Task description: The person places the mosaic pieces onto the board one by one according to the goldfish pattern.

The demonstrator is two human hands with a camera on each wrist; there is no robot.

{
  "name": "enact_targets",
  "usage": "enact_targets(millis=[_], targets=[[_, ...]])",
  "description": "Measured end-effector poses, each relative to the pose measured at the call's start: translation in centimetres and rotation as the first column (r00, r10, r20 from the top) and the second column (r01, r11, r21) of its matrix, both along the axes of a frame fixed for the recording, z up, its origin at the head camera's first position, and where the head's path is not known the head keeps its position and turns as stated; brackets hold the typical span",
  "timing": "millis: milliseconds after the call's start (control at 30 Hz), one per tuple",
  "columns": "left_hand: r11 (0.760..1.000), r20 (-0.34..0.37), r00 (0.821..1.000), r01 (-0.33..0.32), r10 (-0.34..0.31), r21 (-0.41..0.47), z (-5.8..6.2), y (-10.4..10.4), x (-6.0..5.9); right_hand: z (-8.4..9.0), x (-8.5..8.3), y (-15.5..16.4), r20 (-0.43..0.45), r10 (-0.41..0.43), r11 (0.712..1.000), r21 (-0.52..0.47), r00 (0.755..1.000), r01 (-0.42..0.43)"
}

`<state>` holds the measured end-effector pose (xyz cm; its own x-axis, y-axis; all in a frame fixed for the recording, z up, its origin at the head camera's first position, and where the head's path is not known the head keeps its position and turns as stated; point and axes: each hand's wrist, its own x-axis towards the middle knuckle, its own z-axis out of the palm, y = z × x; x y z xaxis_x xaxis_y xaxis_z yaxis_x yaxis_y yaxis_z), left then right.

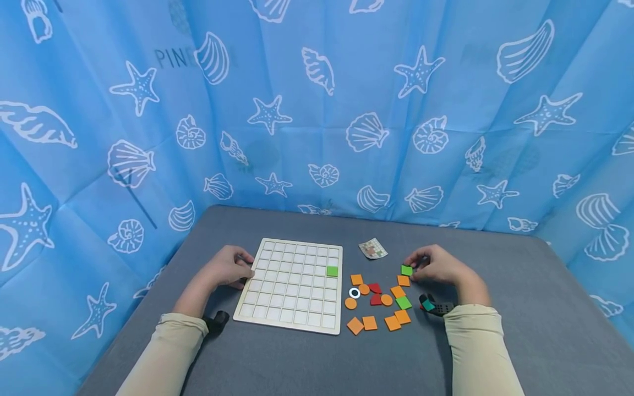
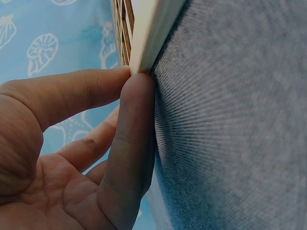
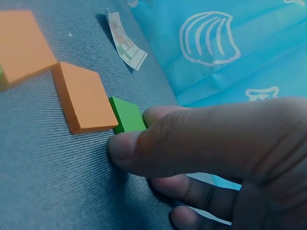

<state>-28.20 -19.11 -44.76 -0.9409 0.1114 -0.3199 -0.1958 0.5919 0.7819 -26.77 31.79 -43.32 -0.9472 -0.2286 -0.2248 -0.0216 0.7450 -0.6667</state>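
Head view, left of centre: my left hand (image 1: 225,269) is pinching the grid board (image 1: 292,286) by its left edge. Right of centre, my right hand (image 1: 438,267) is pinching a green square tile (image 1: 406,270), touching an orange tile (image 1: 403,280).

The blue curtain (image 1: 317,110) bears faint dark letters reading "PINE" at about eleven o'clock from the table; what follows them is illegible.

Both forearms in beige sleeves reach forward, well apart. The left hand (image 1: 225,269) lies low with thumb and curled fingers (image 2: 129,139) pressed together at their tips. The right hand (image 1: 438,265) arches palm-down, its thumb and fingers (image 3: 158,115) pinching
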Motion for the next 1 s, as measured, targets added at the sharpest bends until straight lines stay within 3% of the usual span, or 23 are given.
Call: enact_targets(millis=[600, 833, 1000], targets=[[1.0, 0.003, 1.0, 0.015, -0.015, 0.018, -0.1, -0.3, -0.1, -0.1, -0.1, 0.1, -0.042, -0.017, 0.999, 0.035, 0.999, 0.018], [1.0, -0.002, 1.0, 0.011, -0.011, 0.007, -0.1, -0.1, -0.1, 0.2, -0.2, -0.3, -0.142, -0.015, 1.0, 0.021, 0.99, 0.019], [1.0, -0.001, 1.0, 0.011, -0.011, 0.003, 0.2, 0.0, 0.2, 0.3, -0.6, -2.1, -0.275, -0.018, 0.999, -0.031, 0.961, 0.01]])
